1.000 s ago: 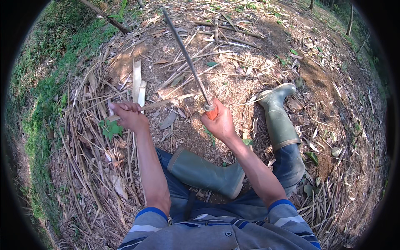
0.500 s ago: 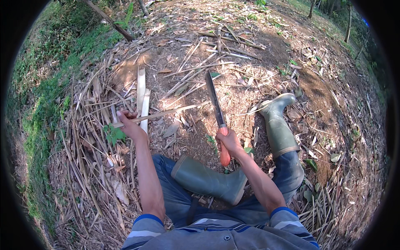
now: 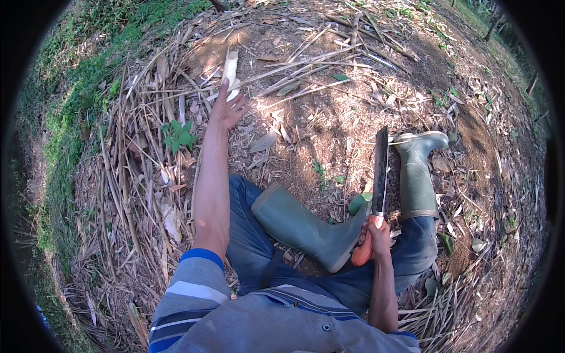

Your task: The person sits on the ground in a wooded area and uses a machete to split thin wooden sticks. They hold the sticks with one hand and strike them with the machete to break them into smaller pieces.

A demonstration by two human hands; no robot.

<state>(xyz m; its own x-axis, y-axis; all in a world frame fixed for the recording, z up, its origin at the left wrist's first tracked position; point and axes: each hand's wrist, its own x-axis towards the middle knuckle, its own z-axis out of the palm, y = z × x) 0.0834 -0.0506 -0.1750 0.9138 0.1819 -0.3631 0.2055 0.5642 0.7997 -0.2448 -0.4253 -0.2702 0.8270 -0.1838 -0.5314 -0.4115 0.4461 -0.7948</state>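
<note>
My right hand (image 3: 378,233) is wrapped round the orange-red handle of a machete (image 3: 381,170). Its dark, broad blade points up and away, just left of my outstretched boot. Stretched far forward, my left hand (image 3: 229,110) has its fingers apart and holds nothing. It is at the near end of pale split bamboo pieces (image 3: 232,66) lying on the ground; whether the fingertips touch them I cannot tell. Beyond that hand, long thin strips (image 3: 306,63) lie crosswise on the litter.
I sit with green rubber boots, one leg folded (image 3: 306,226), the other stretched forward (image 3: 416,176). Dry sticks and stalks (image 3: 126,170) pile up on the left, beside a small green plant (image 3: 178,136). Several thicker sticks (image 3: 376,41) lie ahead. Green undergrowth (image 3: 65,159) borders the far left.
My left hand has let go of the thin bamboo strip and reached forward to the pale pieces. The right hand has drawn the machete back and to the right. The view has shifted.
</note>
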